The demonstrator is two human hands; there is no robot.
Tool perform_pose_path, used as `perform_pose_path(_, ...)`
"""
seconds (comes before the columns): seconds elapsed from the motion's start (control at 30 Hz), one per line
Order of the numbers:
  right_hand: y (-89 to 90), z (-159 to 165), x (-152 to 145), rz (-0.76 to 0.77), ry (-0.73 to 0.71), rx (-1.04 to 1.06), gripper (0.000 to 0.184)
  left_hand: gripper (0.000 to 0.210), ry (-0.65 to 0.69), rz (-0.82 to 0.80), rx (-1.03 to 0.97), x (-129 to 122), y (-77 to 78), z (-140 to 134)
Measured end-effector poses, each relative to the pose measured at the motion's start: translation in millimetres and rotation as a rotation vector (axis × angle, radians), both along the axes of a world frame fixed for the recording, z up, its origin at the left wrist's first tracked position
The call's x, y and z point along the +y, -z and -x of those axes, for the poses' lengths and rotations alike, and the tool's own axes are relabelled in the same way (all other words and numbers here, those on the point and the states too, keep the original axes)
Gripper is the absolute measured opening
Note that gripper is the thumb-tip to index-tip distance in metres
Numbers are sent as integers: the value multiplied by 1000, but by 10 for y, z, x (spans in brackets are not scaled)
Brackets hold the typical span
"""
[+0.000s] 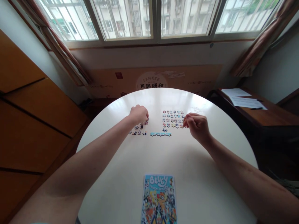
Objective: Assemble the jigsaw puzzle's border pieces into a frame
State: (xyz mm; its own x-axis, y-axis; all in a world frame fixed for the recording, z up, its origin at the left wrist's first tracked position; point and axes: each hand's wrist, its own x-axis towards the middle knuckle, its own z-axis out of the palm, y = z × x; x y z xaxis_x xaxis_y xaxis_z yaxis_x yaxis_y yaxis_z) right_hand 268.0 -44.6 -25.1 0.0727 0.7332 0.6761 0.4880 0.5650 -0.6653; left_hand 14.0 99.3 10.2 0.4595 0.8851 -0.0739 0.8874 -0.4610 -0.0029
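Observation:
My left hand is closed, its fingertips down at the loose jigsaw pieces on the left; whether it pinches one is hidden. My right hand is curled with fingertips together at the right edge of a grid of jigsaw pieces laid in rows; I cannot make out anything in it. Between the two groups, nearer to me, lies a joined strip of light-blue jigsaw pieces with white lettering. One dark-and-blue piece sits just above that strip.
A colourful "Bluey" picture sheet lies at the near side of the round white table. On the right, a brown wooden desk holds paper sheets and pens. Windows and a wall stand behind the table, orange cabinets at left.

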Motion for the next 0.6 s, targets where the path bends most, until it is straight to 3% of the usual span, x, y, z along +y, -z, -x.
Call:
perform_pose_path(0.3,-34,10,4,14,-19,-20,53,14,-34,68,-85,194,12,-34)
perform_pose_path(0.6,-5,3,16,15,-28,-12,53,7,-63,288,-295,293,-146,-10)
